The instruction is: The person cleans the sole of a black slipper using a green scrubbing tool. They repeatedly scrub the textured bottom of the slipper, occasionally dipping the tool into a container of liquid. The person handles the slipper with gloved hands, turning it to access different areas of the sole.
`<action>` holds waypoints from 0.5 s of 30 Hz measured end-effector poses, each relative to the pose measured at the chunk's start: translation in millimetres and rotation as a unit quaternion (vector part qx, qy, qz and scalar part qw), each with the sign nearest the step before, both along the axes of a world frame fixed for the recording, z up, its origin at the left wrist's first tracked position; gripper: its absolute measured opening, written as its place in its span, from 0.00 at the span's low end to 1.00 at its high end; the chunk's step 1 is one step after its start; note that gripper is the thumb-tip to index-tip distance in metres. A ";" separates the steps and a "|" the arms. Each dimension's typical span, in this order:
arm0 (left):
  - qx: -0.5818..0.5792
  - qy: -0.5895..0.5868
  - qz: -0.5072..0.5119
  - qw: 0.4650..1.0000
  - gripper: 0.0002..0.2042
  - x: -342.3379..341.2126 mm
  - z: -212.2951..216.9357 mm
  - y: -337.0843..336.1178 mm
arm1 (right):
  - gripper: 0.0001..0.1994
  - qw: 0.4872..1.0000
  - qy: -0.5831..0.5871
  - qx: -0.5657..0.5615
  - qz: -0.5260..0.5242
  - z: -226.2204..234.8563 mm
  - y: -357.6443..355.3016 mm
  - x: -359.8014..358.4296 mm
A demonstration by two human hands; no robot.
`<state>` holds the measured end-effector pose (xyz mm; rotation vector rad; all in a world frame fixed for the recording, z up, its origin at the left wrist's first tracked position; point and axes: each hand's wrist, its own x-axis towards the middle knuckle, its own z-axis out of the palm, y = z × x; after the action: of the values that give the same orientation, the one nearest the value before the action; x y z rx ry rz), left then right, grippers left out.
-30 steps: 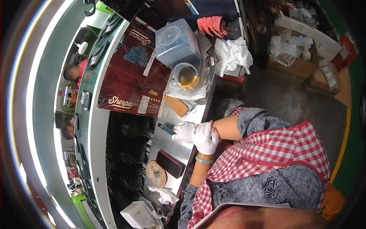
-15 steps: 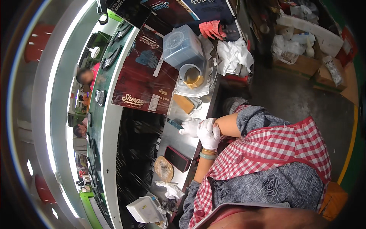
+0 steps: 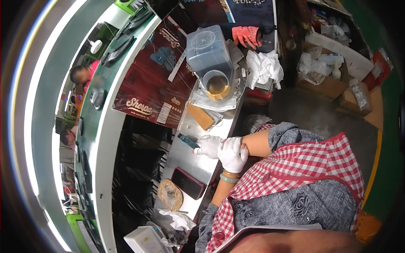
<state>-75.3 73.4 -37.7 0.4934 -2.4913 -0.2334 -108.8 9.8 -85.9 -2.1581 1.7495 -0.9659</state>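
Note:
Both my hands wear white gloves and meet over a steel bench point(image 3: 196, 164). My left hand point(image 3: 234, 155), with bangles at its wrist, is closed around the wrist of my right hand point(image 3: 209, 146). My right hand rests on the bench with a finger stretched out, its tips next to a small dark blue object point(image 3: 188, 141). Whether it touches that object I cannot tell. A dark phone in a red case point(image 3: 187, 183) lies on the bench just below my hands.
A tan block point(image 3: 200, 116), a clear cup of amber liquid point(image 3: 217, 84) and a translucent lidded container point(image 3: 209, 48) stand further along the bench. A maroon carton point(image 3: 156, 80) leans beside it. A round brown disc point(image 3: 170, 194), crumpled tissue point(image 3: 179, 219), white cloth point(image 3: 263, 67) and orange gloves point(image 3: 247, 33) lie about.
My hands stay clasped in the same spot on the bench. The view has shifted a little, so the bench and its objects sit slightly higher and further right.

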 end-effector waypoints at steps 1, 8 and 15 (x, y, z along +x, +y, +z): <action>-0.001 0.012 0.000 1.000 0.12 -5.1 3.4 2.6 | 0.15 1.000 -0.006 -0.021 -0.016 1.1 2.4 -3.7; 0.026 -0.005 0.002 1.000 0.12 -8.5 19.2 12.2 | 0.17 0.998 -0.049 0.040 -0.028 23.3 15.8 -7.2; 0.010 -0.023 -0.010 1.000 0.13 -16.3 23.7 13.1 | 0.20 0.989 -0.095 0.104 -0.045 18.0 12.6 -11.6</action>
<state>-91.6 86.5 -14.0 0.4886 -2.5412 -0.2577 -120.3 22.3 -67.8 -1.8118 1.7805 -0.9297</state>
